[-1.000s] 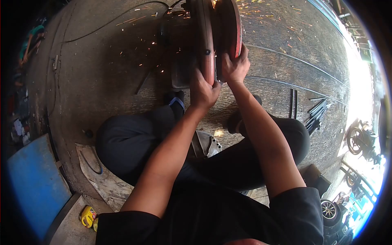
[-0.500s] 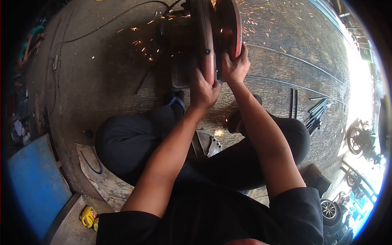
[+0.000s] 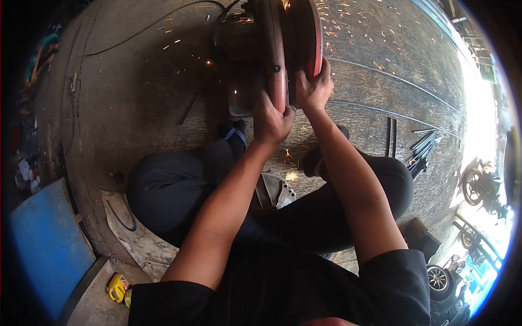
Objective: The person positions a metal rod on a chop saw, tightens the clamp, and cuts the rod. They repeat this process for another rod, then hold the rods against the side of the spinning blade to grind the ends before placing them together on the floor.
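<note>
A cut-off saw stands on the floor in front of me, its long handle (image 3: 278, 87) pointing toward my body. My left hand (image 3: 272, 120) is wrapped around the near end of that handle. Just to the right, my right hand (image 3: 315, 89) grips the lower end of the saw's red-edged blade guard (image 3: 316, 43). Bright sparks (image 3: 286, 4) spray out at the top of the view and scatter to both sides. The saw's body lies in dark shadow, and the cutting point is out of sight.
Long thin metal rods (image 3: 397, 82) run across the floor at right. Short dark bars (image 3: 421, 152) lie bundled beside them. A cable (image 3: 157, 24) curves over the floor at upper left. A blue panel (image 3: 51, 244) and a yellow container (image 3: 117, 288) are at lower left. Another person (image 3: 43, 54) is far left.
Both hands keep the same hold and position. Only the sparks differ: fewer show at left now, and some appear below my hands.
</note>
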A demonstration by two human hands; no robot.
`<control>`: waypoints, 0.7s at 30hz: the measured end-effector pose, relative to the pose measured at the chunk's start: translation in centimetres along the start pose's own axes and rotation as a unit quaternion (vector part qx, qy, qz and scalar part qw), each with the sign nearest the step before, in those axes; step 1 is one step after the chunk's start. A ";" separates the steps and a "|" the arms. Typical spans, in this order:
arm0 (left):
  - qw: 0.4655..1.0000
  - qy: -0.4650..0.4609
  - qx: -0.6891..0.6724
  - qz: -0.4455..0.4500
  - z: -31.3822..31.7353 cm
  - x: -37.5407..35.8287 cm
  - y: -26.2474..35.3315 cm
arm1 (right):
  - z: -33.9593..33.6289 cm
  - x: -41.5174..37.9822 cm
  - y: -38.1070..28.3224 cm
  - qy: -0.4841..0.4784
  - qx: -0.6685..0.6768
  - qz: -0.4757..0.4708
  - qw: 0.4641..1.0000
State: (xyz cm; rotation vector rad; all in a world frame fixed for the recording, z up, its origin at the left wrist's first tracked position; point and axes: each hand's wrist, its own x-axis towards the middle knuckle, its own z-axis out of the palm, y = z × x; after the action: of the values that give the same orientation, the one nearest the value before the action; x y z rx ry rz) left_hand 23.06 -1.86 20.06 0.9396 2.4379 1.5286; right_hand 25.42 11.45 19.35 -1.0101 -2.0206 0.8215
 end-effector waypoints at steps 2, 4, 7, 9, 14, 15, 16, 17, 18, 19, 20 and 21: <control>1.000 0.010 0.001 0.016 0.1 0.0 -0.2 | 0.0 0.0 -0.1 -0.004 0.002 0.002 1.000; 1.000 -0.002 -0.001 0.007 0.1 0.0 -0.2 | 0.0 -0.1 0.0 -0.001 0.003 -0.005 1.000; 1.000 -0.005 0.008 0.002 0.0 -0.1 -0.2 | 0.1 -0.1 0.1 0.003 0.001 -0.012 1.000; 1.000 0.000 0.006 0.008 0.1 0.0 -0.3 | 0.1 -0.1 0.2 0.003 -0.002 -0.009 1.000; 1.000 -0.002 -0.016 0.011 0.0 -0.1 -0.3 | 0.0 -0.1 0.2 -0.002 0.000 -0.010 1.000; 1.000 -0.002 -0.015 0.011 0.0 -0.1 -0.3 | 0.0 -0.1 0.1 -0.002 0.000 -0.010 1.000; 1.000 -0.001 -0.013 0.010 0.0 -0.1 -0.3 | 0.1 -0.1 0.1 -0.002 -0.001 -0.010 1.000; 1.000 -0.001 -0.013 0.009 0.0 -0.1 -0.3 | 0.1 -0.1 0.1 -0.001 -0.002 -0.009 1.000; 1.000 -0.001 -0.007 0.007 0.1 -0.1 -0.3 | 0.0 -0.2 0.1 -0.002 -0.002 -0.008 1.000; 1.000 -0.001 -0.002 0.004 0.1 -0.1 -0.3 | 0.0 -0.2 0.1 -0.004 -0.002 -0.008 1.000; 1.000 -0.001 -0.002 0.004 0.1 -0.1 -0.3 | 0.0 -0.2 0.1 -0.006 -0.002 -0.008 1.000; 1.000 -0.001 -0.012 0.005 0.1 -0.1 -0.3 | -0.1 -0.2 0.0 -0.006 -0.002 -0.008 1.000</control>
State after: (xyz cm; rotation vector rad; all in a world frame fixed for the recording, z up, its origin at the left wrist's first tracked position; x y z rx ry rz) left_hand 23.03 -1.91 19.68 0.9491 2.4122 1.5543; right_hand 25.55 11.33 19.31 -0.9927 -2.0376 0.8178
